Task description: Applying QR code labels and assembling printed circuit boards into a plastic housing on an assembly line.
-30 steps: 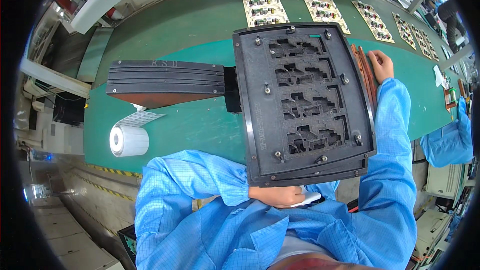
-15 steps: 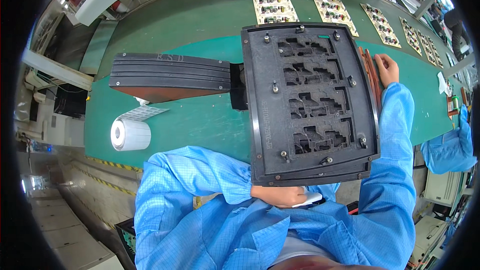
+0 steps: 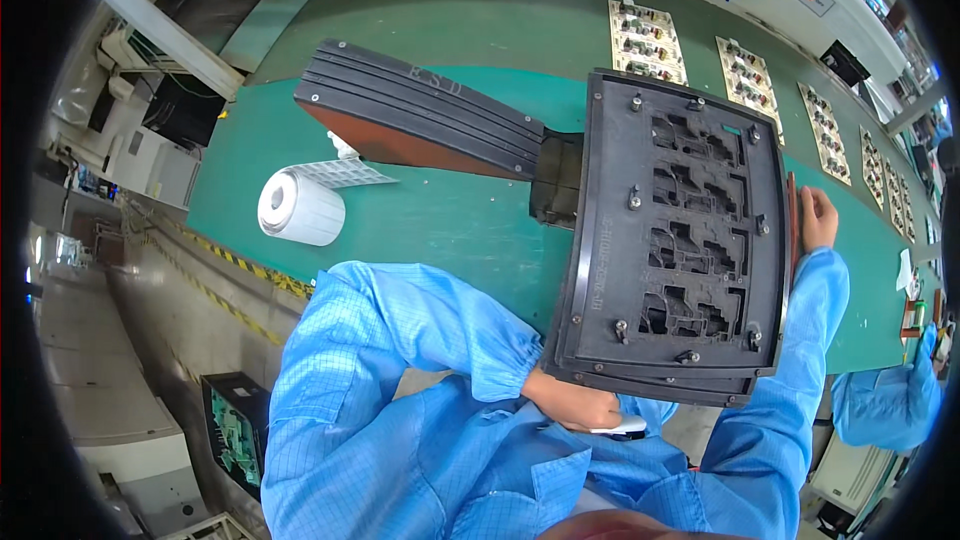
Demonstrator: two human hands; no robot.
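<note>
In front of me stands a stack of black solder pallets (image 3: 615, 270), its top one bearing several cut-out pockets and metal screw clamps. My left hand (image 3: 575, 402) is closed below the stack's near edge, around a smooth white object (image 3: 628, 427) whose kind I cannot make out. At the stack's right side, my right hand (image 3: 820, 218) has its fingers curled against reddish-brown board edges (image 3: 795, 215). Its fingertips are partly hidden. Left of the stack lies another pile of black pallets (image 3: 420, 100) with a brown underside, joined to it by a dark block (image 3: 557, 177).
A roll of white labels (image 3: 315, 210) lies on the green mat (image 3: 460, 230) at the left. Several populated circuit boards (image 3: 647, 40) run along the back and right of the bench. A blue sleeve (image 3: 885, 400) shows at the far right.
My view has turned, so the pallets, label roll and boards sit further right in the picture. Both hands keep their places at the stack. Less of the reddish-brown edges shows.
</note>
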